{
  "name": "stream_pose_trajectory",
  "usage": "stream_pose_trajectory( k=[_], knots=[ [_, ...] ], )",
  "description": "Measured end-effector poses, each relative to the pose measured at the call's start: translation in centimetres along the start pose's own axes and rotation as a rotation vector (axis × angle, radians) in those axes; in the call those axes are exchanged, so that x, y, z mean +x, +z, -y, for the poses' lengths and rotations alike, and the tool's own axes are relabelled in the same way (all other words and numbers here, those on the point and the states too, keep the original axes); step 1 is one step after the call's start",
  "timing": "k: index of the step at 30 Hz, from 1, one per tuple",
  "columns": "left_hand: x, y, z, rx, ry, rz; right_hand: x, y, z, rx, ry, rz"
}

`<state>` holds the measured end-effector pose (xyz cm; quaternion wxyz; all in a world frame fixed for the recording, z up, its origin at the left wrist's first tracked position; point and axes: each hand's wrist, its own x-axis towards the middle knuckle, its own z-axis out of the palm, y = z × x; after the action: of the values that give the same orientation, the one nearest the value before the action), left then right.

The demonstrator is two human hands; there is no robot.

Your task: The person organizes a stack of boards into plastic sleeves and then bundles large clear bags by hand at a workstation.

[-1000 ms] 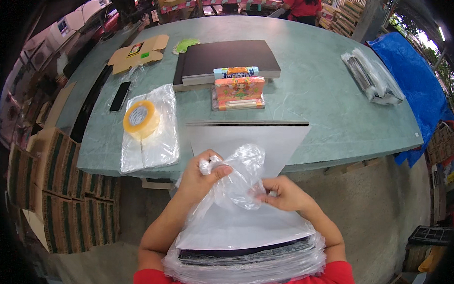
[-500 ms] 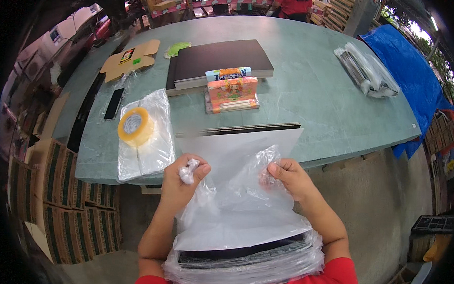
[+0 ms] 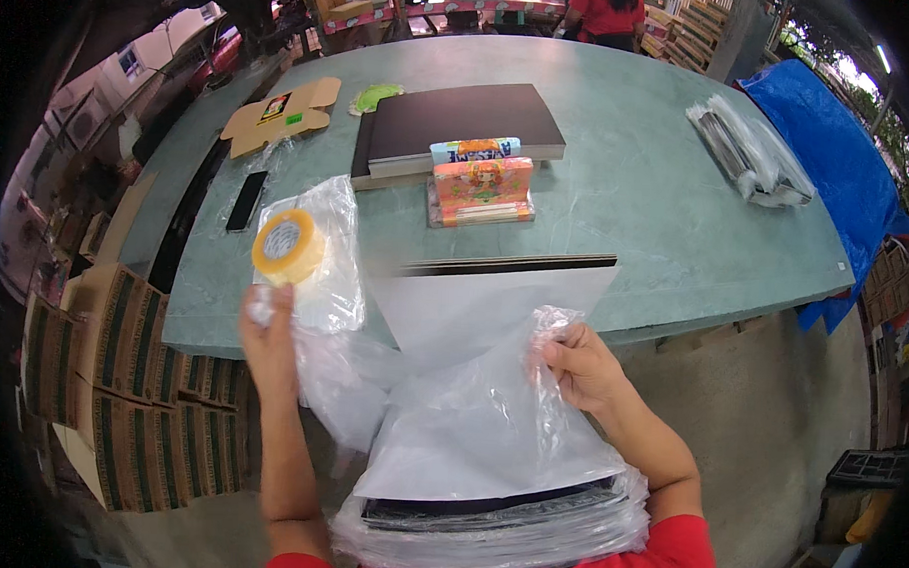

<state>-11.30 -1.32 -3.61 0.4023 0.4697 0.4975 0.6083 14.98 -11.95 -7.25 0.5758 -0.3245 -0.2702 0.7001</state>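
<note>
My left hand [image 3: 272, 350] is closed on a crumpled piece of clear plastic film [image 3: 343, 382], drawn out to the left beside the tape roll. In my right hand [image 3: 586, 369] the thumb and fingers pinch the bunched edge of a clear plastic bag [image 3: 531, 387] in front of me. Under and behind the bag, white sheets with dark edges [image 3: 494, 297] rest at the table's near edge. A pile of plastic-wrapped dark flat packs [image 3: 506, 534] lies against my body. Near my left hand, a yellowish roll of packing tape [image 3: 310, 254] sits on flat clear plastic bags [image 3: 345, 220].
The green table [image 3: 657, 231] carries a thick black-covered stack [image 3: 460, 119], small colourful packs [image 3: 483, 183], a phone [image 3: 246, 202], a flattened carton [image 3: 280, 118] and wrapped packs [image 3: 749, 154]. Cardboard boxes [image 3: 135, 413] stand left; a blue tarp [image 3: 830, 147] hangs right. A person [image 3: 606, 14] is beyond.
My left hand has swung left and down from the middle, stretching the film out toward the tape roll. My right hand has shifted slightly, still gripping the bag. The whole view has turned slightly.
</note>
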Motion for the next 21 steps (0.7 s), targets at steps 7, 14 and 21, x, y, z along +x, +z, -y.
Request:
stream_pose_trajectory(
  k=[7, 14, 21],
  knots=[
    [-6.1, 6.4, -0.3, 0.277, 0.340, 0.911, 1.9, 2.1, -1.5, 0.007, 0.070, 0.160],
    [1.1, -0.2, 0.7, 0.493, 0.426, 0.014, -0.2, -0.2, 0.5, -0.215, 0.124, 0.168],
    [-7.1, 6.0, -1.4, 0.486, 0.345, 1.259, -1.0, 4.6, 6.2, -0.315, -0.868, 0.092]
  ],
)
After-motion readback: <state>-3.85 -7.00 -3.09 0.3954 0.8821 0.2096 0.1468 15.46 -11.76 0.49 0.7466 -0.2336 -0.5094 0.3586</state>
